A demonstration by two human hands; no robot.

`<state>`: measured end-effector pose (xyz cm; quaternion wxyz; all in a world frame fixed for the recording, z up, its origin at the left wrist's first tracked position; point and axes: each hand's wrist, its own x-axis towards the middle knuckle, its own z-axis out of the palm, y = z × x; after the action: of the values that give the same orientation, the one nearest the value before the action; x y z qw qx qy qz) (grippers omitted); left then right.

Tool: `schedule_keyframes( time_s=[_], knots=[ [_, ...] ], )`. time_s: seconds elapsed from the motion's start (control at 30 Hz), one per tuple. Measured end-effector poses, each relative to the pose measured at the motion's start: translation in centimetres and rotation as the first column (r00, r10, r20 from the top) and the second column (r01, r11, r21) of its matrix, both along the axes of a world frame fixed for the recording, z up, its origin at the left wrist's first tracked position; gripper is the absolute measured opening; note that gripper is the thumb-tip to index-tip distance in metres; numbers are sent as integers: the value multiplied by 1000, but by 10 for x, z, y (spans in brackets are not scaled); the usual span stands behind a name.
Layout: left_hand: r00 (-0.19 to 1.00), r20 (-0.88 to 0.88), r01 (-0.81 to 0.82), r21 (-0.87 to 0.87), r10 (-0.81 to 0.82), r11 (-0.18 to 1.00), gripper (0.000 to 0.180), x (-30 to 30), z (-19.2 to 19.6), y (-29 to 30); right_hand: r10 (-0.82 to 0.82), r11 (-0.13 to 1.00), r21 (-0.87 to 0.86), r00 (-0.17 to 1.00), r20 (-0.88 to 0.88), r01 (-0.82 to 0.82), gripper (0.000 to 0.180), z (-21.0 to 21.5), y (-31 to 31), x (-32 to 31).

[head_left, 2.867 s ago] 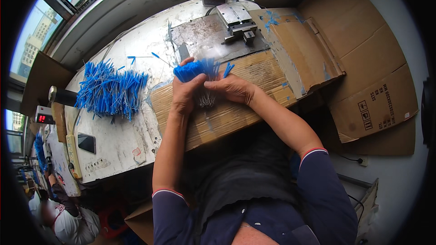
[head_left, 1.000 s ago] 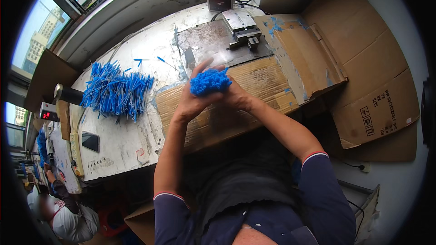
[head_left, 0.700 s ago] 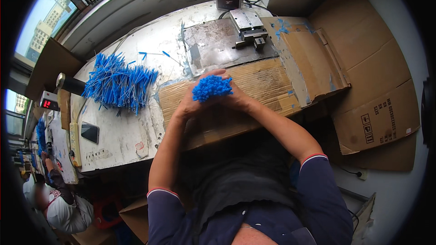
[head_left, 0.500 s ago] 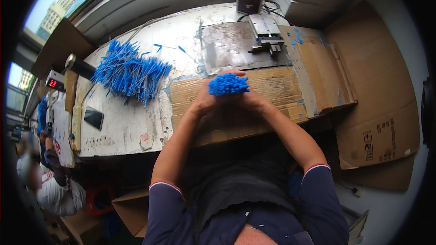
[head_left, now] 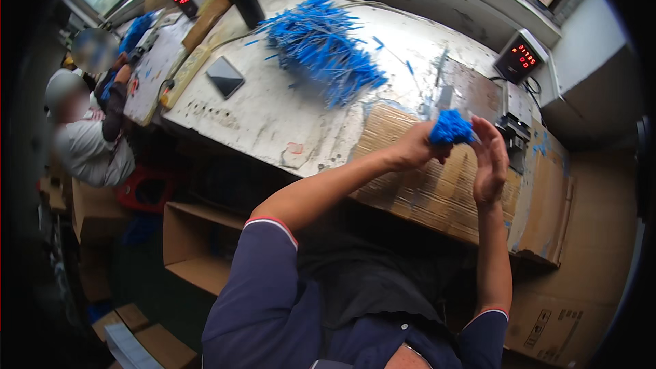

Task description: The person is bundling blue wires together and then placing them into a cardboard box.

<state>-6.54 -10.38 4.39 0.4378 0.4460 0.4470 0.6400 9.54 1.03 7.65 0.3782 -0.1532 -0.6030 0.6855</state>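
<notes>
My left hand (head_left: 414, 147) is closed around a bundle of thin blue-tipped sticks (head_left: 451, 128), tips facing up, above the cardboard sheet at the table's front. Just right of the bundle is my right hand (head_left: 490, 164), its fingers stretched upward and apart. Whether its fingertips touch the sticks, I cannot tell. A large loose pile of the same blue and whitish sticks (head_left: 321, 48) lies on the white table (head_left: 263, 130), beyond and left of my hands. Two or so stray sticks lie between the pile and the metal plate.
Behind my right hand stand a small metal fixture (head_left: 516, 119) and a box with a red digital display (head_left: 521, 58). A phone (head_left: 225, 78), a power strip (head_left: 184, 72) and a dark flask (head_left: 244, 1) are at the left. Farther left, a person (head_left: 89, 126) sits at another bench.
The view has swung left, so the table appears farther right. Both hands were around the bundle; my right hand has opened off its side, while my left keeps hold.
</notes>
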Motion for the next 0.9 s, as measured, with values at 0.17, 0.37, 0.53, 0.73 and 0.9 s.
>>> schedule_keyframes(
  time_s=[0.17,0.37,0.53,0.73,0.9],
  knots=[
    [981,-109,167,34,-162,985,8,12,-15,1,111,870,435,951,287,-233,59,11,-22,-16],
    [966,-244,95,35,-84,995,6,7,-22,0,-16,661,707,937,348,-251,60,23,-26,-19],
    [892,-447,47,-53,-66,998,19,11,-20,-3,-168,541,814,922,350,-210,50,20,-30,-22],
    [918,-368,169,22,-149,985,21,16,-16,-18,-213,427,888,935,284,-173,26,23,-46,-26],
    [986,-164,-4,77,17,997,32,35,-13,-31,-181,599,780,919,351,-180,22,19,-53,-26]
  ],
)
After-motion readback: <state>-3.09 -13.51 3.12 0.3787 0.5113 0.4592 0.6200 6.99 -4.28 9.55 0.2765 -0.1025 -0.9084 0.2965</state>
